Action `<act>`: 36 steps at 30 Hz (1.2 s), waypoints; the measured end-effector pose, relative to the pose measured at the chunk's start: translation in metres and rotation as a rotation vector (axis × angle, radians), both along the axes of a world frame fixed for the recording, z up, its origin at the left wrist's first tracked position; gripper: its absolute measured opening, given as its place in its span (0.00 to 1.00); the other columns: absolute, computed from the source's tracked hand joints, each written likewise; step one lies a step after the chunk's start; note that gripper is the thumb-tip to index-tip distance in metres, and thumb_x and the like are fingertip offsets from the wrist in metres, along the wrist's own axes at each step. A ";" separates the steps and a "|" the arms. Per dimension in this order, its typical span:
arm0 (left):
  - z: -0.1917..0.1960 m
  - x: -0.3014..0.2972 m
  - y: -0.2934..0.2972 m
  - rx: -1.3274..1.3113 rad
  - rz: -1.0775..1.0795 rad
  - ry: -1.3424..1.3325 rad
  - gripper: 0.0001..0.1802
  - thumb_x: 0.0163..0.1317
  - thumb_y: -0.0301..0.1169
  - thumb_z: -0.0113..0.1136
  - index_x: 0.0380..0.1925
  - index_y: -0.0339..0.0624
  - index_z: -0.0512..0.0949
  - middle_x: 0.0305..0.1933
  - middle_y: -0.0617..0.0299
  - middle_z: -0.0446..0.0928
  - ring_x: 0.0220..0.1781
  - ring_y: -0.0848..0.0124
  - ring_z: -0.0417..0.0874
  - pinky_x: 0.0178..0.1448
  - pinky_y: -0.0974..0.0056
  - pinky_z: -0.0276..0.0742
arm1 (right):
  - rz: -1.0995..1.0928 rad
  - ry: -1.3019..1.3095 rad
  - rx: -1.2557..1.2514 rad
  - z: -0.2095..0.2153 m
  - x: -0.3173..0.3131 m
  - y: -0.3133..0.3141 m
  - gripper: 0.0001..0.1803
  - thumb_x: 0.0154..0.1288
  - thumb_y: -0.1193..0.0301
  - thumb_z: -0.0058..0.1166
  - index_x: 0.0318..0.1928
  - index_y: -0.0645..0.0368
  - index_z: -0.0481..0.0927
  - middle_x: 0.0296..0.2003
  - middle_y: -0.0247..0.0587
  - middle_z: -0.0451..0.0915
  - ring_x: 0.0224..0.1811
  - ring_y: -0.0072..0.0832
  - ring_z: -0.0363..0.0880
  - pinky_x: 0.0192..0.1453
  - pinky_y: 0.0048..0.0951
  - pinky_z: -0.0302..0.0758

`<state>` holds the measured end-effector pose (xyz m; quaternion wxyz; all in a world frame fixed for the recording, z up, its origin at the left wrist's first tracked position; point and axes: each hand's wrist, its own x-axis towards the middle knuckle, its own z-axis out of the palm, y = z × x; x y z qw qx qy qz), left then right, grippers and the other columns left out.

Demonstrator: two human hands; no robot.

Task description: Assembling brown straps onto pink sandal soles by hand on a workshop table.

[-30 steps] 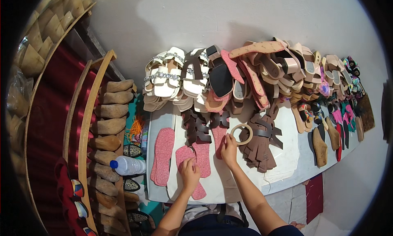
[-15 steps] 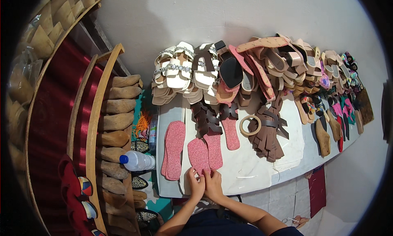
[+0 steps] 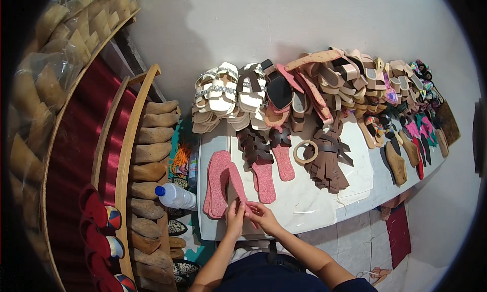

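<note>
Over the surface (image 3: 214, 230), an insole (image 3: 236, 183) tilted on edge.
Beside a flat pair (image 3: 218, 185), my left grip (image 3: 234, 219) and right grip (image 3: 263, 219) both pinch the tilted insole's near end, likely to steady it; strapped insoles (image 3: 265, 179) lie apart rightward, perhaps for room.

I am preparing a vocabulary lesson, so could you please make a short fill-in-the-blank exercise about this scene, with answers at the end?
1. The left hand and right hand meet at the near end of a raised sole coloured ____.
2. The cap of the plastic bottle is ____ in colour.
3. The tape roll lies to the ____ of the brown strips.

Missing words: pink; blue; left
</note>
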<state>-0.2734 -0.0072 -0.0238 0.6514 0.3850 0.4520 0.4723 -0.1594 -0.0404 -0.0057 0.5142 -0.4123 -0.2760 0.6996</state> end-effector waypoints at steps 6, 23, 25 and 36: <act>0.018 0.013 0.005 0.010 -0.116 -0.033 0.17 0.60 0.31 0.45 0.49 0.39 0.64 0.44 0.62 0.70 0.45 0.77 0.70 0.45 0.73 0.67 | -0.006 0.029 0.029 0.007 0.024 0.000 0.22 0.55 0.75 0.51 0.52 0.63 0.65 0.40 0.38 0.73 0.18 0.14 0.63 0.16 0.15 0.59; 0.019 0.151 0.019 -0.186 -0.251 -0.389 0.18 0.63 0.29 0.34 0.53 0.43 0.55 0.51 0.54 0.64 0.46 0.64 0.72 0.48 0.62 0.70 | -0.336 -0.829 0.298 0.000 0.163 -0.007 0.11 0.55 0.71 0.47 0.40 0.56 0.75 0.41 0.43 0.68 0.47 0.34 0.66 0.48 0.29 0.65; 0.025 0.165 0.021 -0.218 -0.261 -0.415 0.18 0.63 0.28 0.33 0.54 0.44 0.54 0.51 0.54 0.64 0.45 0.62 0.73 0.48 0.59 0.70 | -0.369 -0.907 0.253 0.007 0.194 -0.004 0.10 0.55 0.73 0.47 0.39 0.58 0.75 0.38 0.39 0.69 0.39 0.28 0.68 0.40 0.24 0.67; -0.007 0.242 0.028 -0.285 -0.109 -0.334 0.30 0.59 0.50 0.27 0.44 0.34 0.67 0.37 0.51 0.75 0.34 0.65 0.75 0.39 0.63 0.72 | -0.474 -1.424 0.312 -0.009 0.327 0.033 0.16 0.48 0.76 0.48 0.41 0.61 0.71 0.41 0.48 0.65 0.47 0.42 0.62 0.51 0.37 0.61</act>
